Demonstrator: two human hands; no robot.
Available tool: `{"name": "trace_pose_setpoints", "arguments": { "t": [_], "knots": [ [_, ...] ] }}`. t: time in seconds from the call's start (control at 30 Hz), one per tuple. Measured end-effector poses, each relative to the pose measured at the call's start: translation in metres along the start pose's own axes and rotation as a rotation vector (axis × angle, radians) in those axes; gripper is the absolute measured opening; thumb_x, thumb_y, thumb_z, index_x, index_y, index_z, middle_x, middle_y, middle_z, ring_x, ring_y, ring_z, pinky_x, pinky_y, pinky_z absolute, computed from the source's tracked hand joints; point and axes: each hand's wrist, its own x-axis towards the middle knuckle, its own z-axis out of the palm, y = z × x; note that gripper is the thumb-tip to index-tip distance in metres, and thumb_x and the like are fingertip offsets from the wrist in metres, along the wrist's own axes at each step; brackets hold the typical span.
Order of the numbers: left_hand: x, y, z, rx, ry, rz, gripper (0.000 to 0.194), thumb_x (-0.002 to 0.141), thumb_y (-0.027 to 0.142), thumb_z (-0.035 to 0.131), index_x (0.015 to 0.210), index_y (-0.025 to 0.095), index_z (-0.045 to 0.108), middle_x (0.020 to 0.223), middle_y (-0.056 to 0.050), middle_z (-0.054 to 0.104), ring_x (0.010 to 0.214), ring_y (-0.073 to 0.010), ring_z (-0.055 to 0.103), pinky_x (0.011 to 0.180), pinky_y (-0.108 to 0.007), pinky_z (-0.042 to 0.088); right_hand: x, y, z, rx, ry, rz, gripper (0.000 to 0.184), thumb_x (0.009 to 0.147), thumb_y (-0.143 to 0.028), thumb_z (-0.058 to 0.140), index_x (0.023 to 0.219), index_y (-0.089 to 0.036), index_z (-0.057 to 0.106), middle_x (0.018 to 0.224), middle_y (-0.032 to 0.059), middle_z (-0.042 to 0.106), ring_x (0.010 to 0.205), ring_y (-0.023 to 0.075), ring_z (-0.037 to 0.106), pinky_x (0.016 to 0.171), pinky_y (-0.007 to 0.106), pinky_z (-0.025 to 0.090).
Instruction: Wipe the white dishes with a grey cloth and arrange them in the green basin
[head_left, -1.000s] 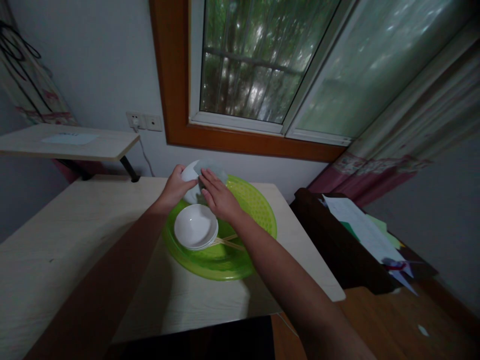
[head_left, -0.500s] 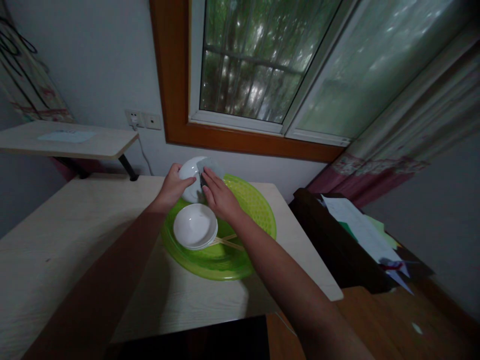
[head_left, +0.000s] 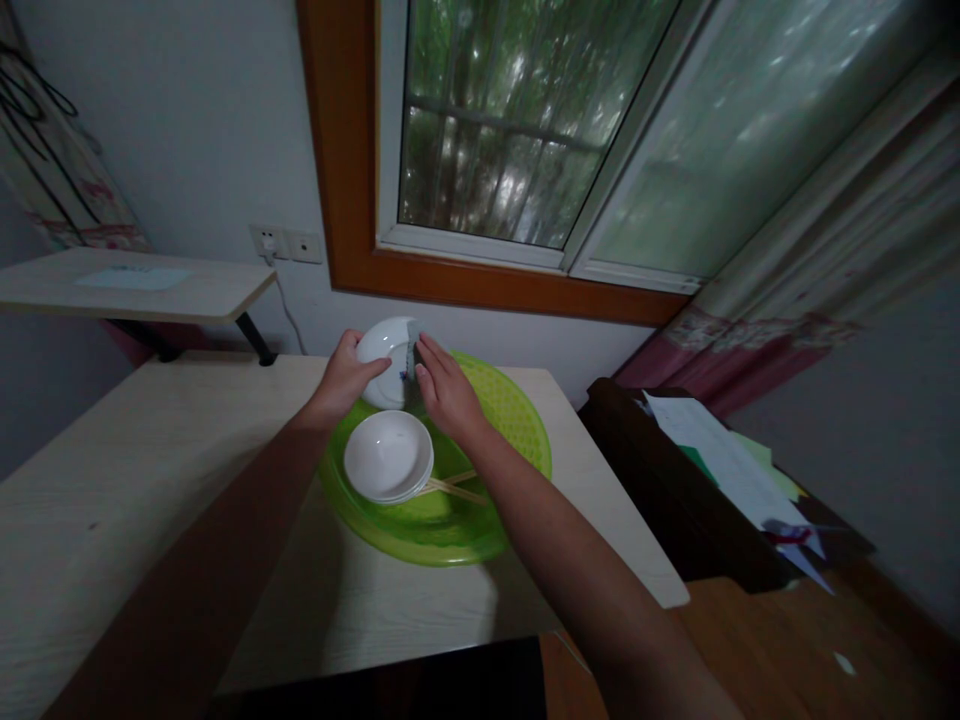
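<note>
My left hand [head_left: 346, 380] grips the left rim of a white plate [head_left: 381, 345], thumb on its inner face, tilted up over the far left of a green plastic basket [head_left: 521, 430]. My right hand [head_left: 452, 398] presses a greyish cloth [head_left: 414, 375] against the plate's right side, fingers nearly straight and close together. A small blue mark shows on the plate. Just below the plate, a short stack of white bowls [head_left: 388, 455] sits in the basket. Several light chopsticks [head_left: 459, 488] lie crossed beside the bowls, partly hidden by my right forearm.
The basket stands on a pale wooden table [head_left: 247, 420]. A raised shelf [head_left: 217, 285] with a paper on it is at the left. Behind are a wall socket [head_left: 285, 243] and a window. To the right, papers [head_left: 712, 450] lie on a dark piece of furniture.
My right hand and the cloth have slid rightward across the plate, so more of the plate's face shows, with its blue mark. My left hand keeps its grip in nearly the same place.
</note>
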Motion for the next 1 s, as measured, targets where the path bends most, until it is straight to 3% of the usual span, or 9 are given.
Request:
{"name": "trace_pose_setpoints", "arguments": {
  "t": [0.17, 0.43, 0.63, 0.83, 1.0],
  "knots": [
    [0.002, -0.005, 0.0, -0.018, -0.013, 0.014, 0.048, 0.066, 0.034, 0.079, 0.103, 0.021, 0.05, 0.096, -0.002, 0.059, 0.09, -0.0215, 0.06, 0.082, -0.034, 0.048, 0.002, 0.006, 0.001, -0.007, 0.03, 0.064, 0.061, 0.108, -0.053, 0.027, 0.156, -0.02, 0.045, 0.165, 0.0097, 0.039, 0.154, 0.0231, 0.035, 0.131, 0.047, 0.025],
    [0.004, -0.01, 0.0, -0.034, -0.074, 0.061, 0.05, 0.066, 0.033, 0.08, 0.104, 0.02, 0.05, 0.097, -0.002, 0.058, 0.09, -0.0212, 0.059, 0.08, -0.034, 0.047, 0.004, 0.014, 0.008, 0.017, 0.07, 0.131, 0.069, 0.106, -0.06, 0.024, 0.164, -0.021, 0.028, 0.17, 0.01, 0.029, 0.158, 0.0254, 0.027, 0.131, 0.052, 0.023],
    [-0.002, -0.001, 0.0, -0.048, -0.105, 0.05, 0.05, 0.065, 0.031, 0.079, 0.104, 0.02, 0.049, 0.094, -0.001, 0.058, 0.085, -0.0197, 0.058, 0.076, -0.032, 0.046, 0.004, 0.016, 0.003, -0.043, 0.018, -0.005, 0.062, 0.109, -0.051, 0.025, 0.165, -0.025, 0.023, 0.172, 0.0055, 0.024, 0.16, 0.0237, 0.019, 0.131, 0.052, 0.022],
    [-0.001, -0.001, 0.001, -0.03, -0.095, 0.058, 0.046, 0.064, 0.028, 0.077, 0.099, 0.02, 0.049, 0.089, 0.001, 0.057, 0.083, -0.0185, 0.057, 0.076, -0.031, 0.045, 0.003, -0.005, -0.002, -0.129, -0.106, -0.216, 0.057, 0.109, -0.04, 0.034, 0.163, -0.026, 0.028, 0.171, 0.0044, 0.027, 0.162, 0.0229, 0.013, 0.131, 0.053, 0.02],
    [-0.001, -0.002, 0.0, -0.038, -0.099, 0.078, 0.044, 0.066, 0.028, 0.076, 0.101, 0.019, 0.05, 0.091, 0.001, 0.057, 0.084, -0.0182, 0.057, 0.077, -0.031, 0.044, 0.004, -0.01, -0.002, -0.149, -0.109, -0.218, 0.056, 0.109, -0.038, 0.035, 0.163, -0.026, 0.03, 0.171, 0.0039, 0.028, 0.161, 0.0226, 0.017, 0.131, 0.054, 0.02]
  ]
}}
